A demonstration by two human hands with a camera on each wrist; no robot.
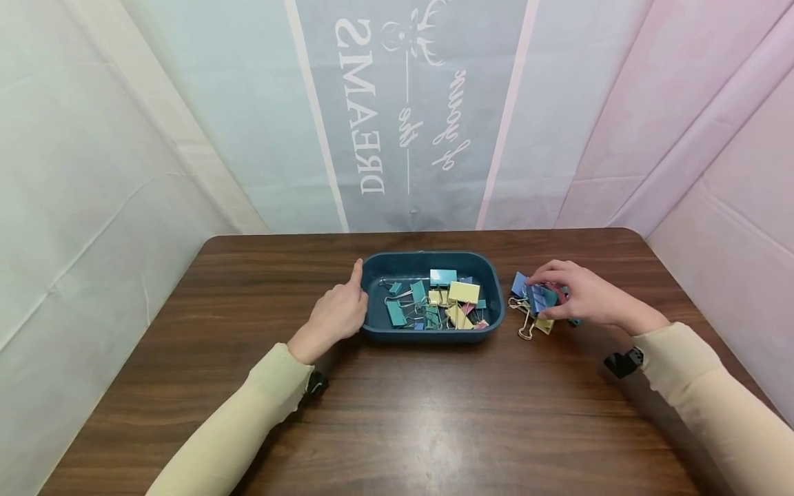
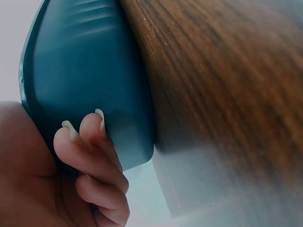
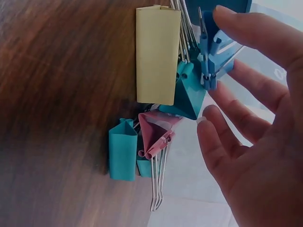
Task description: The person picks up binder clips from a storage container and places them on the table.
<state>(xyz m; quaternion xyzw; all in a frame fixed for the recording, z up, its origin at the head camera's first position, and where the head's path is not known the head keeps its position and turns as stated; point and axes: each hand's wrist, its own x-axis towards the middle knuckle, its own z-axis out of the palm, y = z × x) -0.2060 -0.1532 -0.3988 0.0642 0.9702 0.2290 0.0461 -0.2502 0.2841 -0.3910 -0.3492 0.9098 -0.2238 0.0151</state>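
Note:
In the head view, my left hand (image 1: 338,311) holds the left end of a dark blue bin (image 1: 428,336). The left wrist view shows curled fingers (image 2: 97,156) against its outer wall. Inside the bin lie several binder clips in teal, yellow, blue and pink. To the right of it, my right hand (image 1: 579,295) pinches a blue binder clip (image 3: 208,52) between thumb and fingers. Below that clip is a small pile: a yellow binder clip (image 3: 157,56), teal binder clips (image 3: 123,150) and a pink binder clip (image 3: 154,132), partly hidden by the hand in the head view.
Everything stands on a dark wooden table (image 1: 397,413) with rounded far corners. Behind it hangs a pale curtain (image 1: 260,103) with mirrored lettering, and light cloth flanks both sides. Each wrist wears a black device (image 1: 623,362) at the cuff.

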